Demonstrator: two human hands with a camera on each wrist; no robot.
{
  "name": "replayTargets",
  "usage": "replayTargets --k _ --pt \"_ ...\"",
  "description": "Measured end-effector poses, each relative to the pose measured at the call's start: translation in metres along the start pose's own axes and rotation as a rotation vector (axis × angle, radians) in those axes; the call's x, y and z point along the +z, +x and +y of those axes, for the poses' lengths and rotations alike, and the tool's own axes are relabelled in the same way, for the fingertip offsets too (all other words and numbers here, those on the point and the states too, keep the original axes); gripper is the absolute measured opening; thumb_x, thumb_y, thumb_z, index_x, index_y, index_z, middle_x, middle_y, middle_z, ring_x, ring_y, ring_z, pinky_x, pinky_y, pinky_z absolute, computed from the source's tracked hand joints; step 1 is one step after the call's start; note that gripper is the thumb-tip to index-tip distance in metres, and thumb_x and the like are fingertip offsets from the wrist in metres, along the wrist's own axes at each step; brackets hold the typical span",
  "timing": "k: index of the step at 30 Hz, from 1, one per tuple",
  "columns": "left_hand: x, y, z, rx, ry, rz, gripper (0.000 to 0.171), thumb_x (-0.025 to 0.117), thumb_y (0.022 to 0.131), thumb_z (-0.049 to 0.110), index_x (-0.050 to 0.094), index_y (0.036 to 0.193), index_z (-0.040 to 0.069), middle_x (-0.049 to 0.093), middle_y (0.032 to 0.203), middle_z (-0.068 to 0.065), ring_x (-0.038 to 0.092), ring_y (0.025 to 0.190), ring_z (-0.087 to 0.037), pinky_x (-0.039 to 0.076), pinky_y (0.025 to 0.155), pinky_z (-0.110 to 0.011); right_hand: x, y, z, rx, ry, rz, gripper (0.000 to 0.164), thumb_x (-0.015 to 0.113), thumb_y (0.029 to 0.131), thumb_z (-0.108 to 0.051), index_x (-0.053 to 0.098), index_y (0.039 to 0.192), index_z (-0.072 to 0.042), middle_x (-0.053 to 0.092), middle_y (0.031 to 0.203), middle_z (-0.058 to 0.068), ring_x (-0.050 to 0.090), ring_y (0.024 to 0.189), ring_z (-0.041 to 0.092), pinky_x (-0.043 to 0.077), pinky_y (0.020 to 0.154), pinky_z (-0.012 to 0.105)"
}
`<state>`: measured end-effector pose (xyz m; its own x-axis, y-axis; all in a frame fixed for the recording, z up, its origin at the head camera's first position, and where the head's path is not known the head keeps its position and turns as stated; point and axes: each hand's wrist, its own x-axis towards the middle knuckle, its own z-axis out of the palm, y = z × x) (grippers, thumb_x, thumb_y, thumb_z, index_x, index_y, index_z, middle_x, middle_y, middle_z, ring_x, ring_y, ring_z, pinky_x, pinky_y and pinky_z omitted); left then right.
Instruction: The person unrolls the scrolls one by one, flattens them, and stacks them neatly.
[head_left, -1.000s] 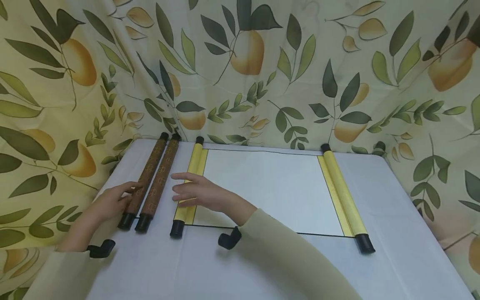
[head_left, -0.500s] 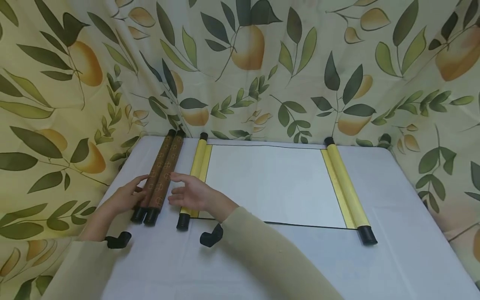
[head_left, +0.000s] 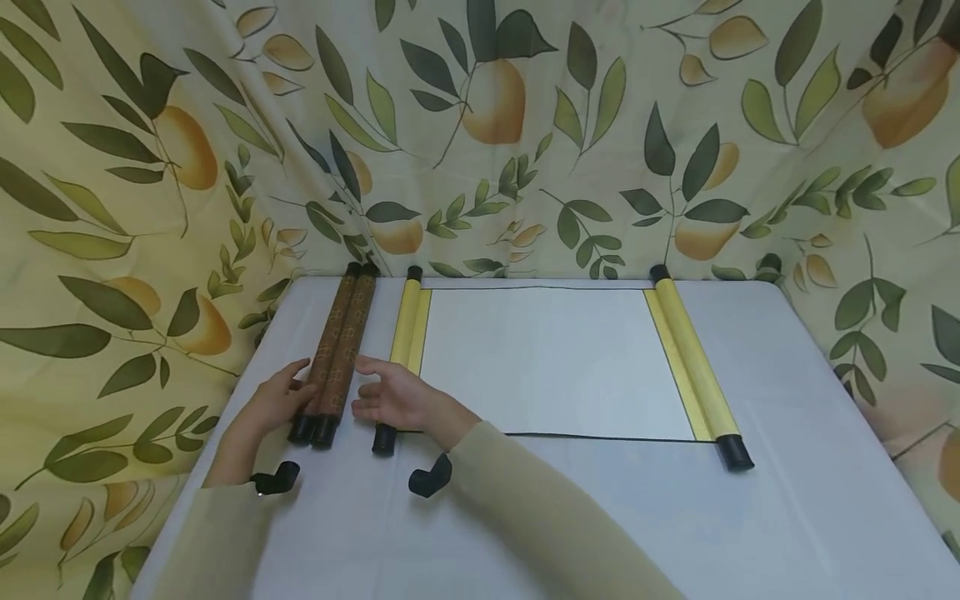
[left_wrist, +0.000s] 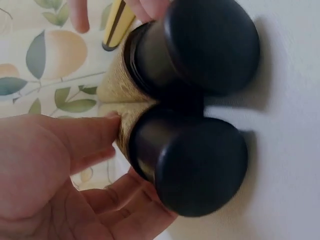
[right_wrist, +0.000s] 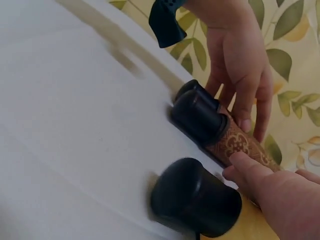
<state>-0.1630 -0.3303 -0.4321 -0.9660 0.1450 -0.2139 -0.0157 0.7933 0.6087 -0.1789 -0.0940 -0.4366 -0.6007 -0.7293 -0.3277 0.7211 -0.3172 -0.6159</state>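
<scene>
Left brown roll [head_left: 328,342] and right brown roll [head_left: 347,350] now side by side

Head view: a second ago a gap showed between the near ends of the two rolls; now they lie close against each other on the white worktop [head_left: 600,517], left of the yellow-edged scroll [head_left: 701,358]. The right hand [head_left: 401,400] has shifted from over the scroll's left roller towards the right brown roll, and its fingertips now come up beside it. The scroll lies unrolled as before, its pale sheet [head_left: 540,358] between the rollers. The left hand [head_left: 268,408] is at the outer side of the left brown roll, near its black end.

Left wrist view: the black end caps [left_wrist: 212,47] face the camera and the patterned surfaces of the rolls meet. The left hand's grip pinches the left brown roll, thumb on top, fingers bent along the outer side. Fingers of the right hand show at the top edge, by the right brown roll.

Right wrist view: the right hand's grip is spread, and one fingertip appears to touch the right brown roll. The left hand shows on the far side of the pair, and a black cap of the scroll stands out in front.
</scene>
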Motion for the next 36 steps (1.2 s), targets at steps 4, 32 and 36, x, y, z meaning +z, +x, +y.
replayTargets --k 4,32,36 --pt "0.004 0.003 -0.001 -0.005 0.0 0.013 0.057 0.045 0.097 0.028 0.027 0.14 -0.006 0.05 0.121 -0.033 0.052 0.107 -0.043 0.043 0.085 -0.052 0.001 0.003 0.005 -0.006 0.02 -0.018 0.069 0.056 0.088 -0.029 0.02 0.147 -0.021 -0.005 0.15 0.024 0.012 0.134 0.045 0.02 0.108 0.047" --pt "0.017 -0.041 0.055 0.148 -0.712 -0.08 0.077 0.067 0.085 0.015 0.021 0.146 0.026 0.042 0.126 -0.022 0.054 0.104 -0.027 0.05 0.074 -0.035 0.011 -0.029 0.001 -0.282 -0.756 0.132 0.08 0.07 0.078 -0.021 0.024 0.141 -0.042 0.034 0.134 -0.001 0.046 0.109 0.015 0.046 0.081 0.031" --pt "0.033 -0.039 0.077 0.215 -0.686 -0.05 0.066 0.067 0.084 0.019 0.033 0.14 0.025 0.043 0.127 -0.015 0.051 0.108 -0.03 0.048 0.079 -0.039 -0.001 -0.059 -0.01 -0.342 -0.756 0.066 0.09 0.065 0.076 -0.005 0.016 0.143 -0.042 0.035 0.133 0.005 0.051 0.109 0.021 0.051 0.074 0.037"
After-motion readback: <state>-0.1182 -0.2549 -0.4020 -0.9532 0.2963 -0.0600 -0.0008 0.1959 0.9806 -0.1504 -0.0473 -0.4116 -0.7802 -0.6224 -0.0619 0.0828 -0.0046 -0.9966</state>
